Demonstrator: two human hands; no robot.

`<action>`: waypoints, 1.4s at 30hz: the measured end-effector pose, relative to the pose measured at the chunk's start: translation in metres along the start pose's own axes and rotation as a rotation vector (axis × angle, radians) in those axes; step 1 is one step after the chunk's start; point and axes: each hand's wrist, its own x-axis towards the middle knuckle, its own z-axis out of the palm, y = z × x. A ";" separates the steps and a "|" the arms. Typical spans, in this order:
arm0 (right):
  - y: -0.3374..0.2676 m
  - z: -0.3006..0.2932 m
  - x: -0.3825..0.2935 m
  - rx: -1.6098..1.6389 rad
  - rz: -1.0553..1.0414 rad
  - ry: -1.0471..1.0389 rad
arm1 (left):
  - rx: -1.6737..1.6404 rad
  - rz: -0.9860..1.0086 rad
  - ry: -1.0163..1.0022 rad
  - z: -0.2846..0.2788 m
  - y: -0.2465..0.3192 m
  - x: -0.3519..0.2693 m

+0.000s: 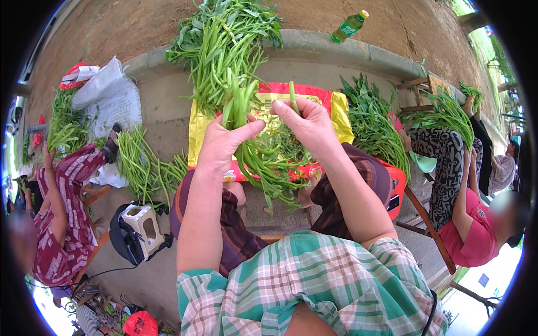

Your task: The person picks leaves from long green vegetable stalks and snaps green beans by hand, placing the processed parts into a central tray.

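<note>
My left hand (229, 140) is closed around a bunch of long green leafy vegetable stems (260, 161), whose leafy ends hang between my knees. To its right, my right hand (306, 122) pinches one short green stem piece (293, 96) between thumb and fingers. Below both hands lies a yellow and red plastic sheet (342, 122) with loose leaves (286, 140) on it. A large heap of leafy stems (218, 46) rests at the sheet's far left corner, partly over its edge.
A concrete curb (311, 46) runs beyond the sheet, with a green drink bottle (349, 26) on it. More greens lie left (136, 161) and right (372, 122). People sit on both sides. A dark bag (128, 239) stands at left, a red container (395, 189) by my right leg.
</note>
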 end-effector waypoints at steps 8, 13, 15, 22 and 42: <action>0.008 0.012 -0.006 -0.393 -0.053 -0.030 | -0.073 -0.069 -0.123 0.018 -0.006 -0.005; 0.007 0.000 -0.001 -0.045 0.118 -0.037 | -0.006 -0.143 -0.158 0.009 0.001 -0.003; -0.004 -0.003 -0.001 0.000 0.212 -0.061 | -0.060 -0.114 -0.130 0.007 0.003 -0.003; -0.003 -0.016 0.007 0.187 0.265 -0.011 | -0.146 -0.081 -0.058 -0.006 0.008 0.002; -0.040 -0.128 0.030 0.941 -0.038 0.193 | 0.449 0.138 0.406 -0.027 0.026 -0.004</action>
